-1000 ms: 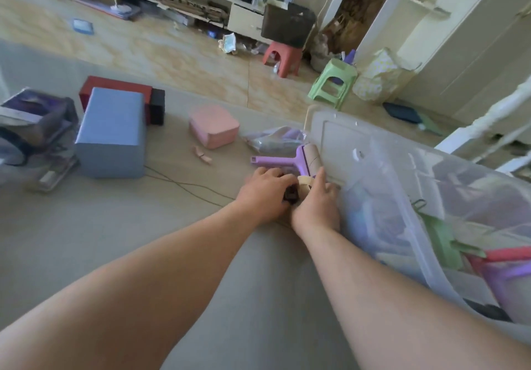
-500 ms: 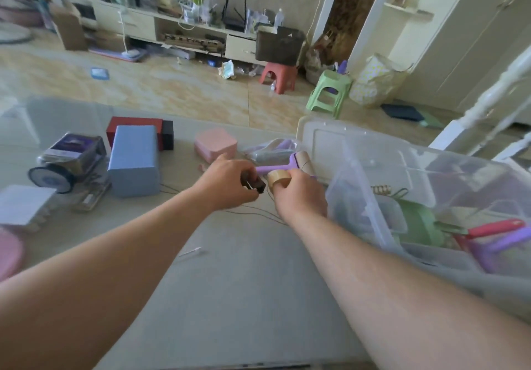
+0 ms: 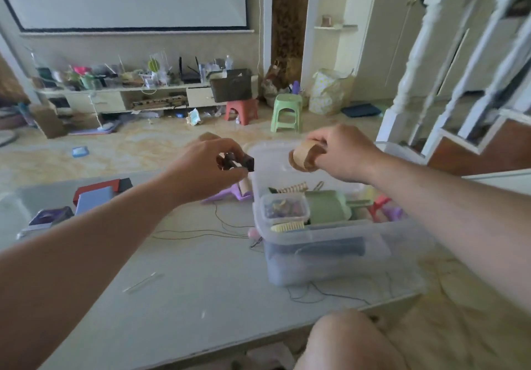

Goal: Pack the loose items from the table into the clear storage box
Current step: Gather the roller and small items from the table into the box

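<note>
Right hand pinches a brown tape roll directly above the clear storage box; left hand, pinching a small dark clip, hovers just left of its rim.

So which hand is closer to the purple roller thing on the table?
The left hand. It is raised just above the purple lint roller, holding small dark clips. The right hand holds a brown tape roll farther right, over the clear box.

bare forearms, no sleeves, bare knee
</note>
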A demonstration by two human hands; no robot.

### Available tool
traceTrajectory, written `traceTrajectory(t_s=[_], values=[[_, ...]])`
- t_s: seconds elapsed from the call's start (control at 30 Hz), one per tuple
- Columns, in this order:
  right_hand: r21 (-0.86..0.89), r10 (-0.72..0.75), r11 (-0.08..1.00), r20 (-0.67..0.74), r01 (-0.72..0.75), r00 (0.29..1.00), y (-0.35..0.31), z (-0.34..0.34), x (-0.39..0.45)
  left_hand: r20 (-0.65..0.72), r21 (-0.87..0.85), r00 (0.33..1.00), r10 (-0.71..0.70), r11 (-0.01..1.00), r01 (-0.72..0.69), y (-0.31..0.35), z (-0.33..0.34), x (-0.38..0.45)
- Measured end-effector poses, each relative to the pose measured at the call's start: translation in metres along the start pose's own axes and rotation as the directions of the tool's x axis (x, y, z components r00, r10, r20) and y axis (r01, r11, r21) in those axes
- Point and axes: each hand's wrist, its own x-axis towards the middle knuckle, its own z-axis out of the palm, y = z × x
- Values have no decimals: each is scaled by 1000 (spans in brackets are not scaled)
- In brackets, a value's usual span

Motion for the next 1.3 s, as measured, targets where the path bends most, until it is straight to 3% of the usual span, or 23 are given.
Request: traceTrajectory(t_s=[0.17, 0.3, 0.57, 0.77, 0.93, 1.1, 1.2, 1.3], values=[[-146, 188, 976, 194, -162, 963, 103, 7, -6, 133, 46, 979, 152, 986, -159, 63, 55, 33], [-151, 247, 965, 240, -215, 939, 148, 24, 3, 212, 96, 963, 164, 978, -188, 86, 112, 59], [-161, 180, 975, 177, -152, 968, 184, 45, 62, 280, 167, 960, 25, 983, -75, 76, 184, 119], [-113, 259, 963, 144, -244, 955, 218, 75, 82, 259, 242, 965, -37, 970, -27, 76, 216, 143], [-111, 271, 959, 77, -262, 959, 228, 82, 89, 446, 326, 892, -69, 941, -90, 59, 227, 144], [-166, 309, 939, 24, -301, 951, 236, 83, 87, 426, 336, 905, -2, 929, -156, 63, 234, 141], [-222, 332, 927, 107, -304, 937, 238, 89, 86, 363, 436, 932, 18, 880, -187, 62, 231, 144], [-285, 371, 904, 146, -320, 917, 239, 93, 84, 397, 437, 918, -22, 884, -168, 56, 230, 144]])
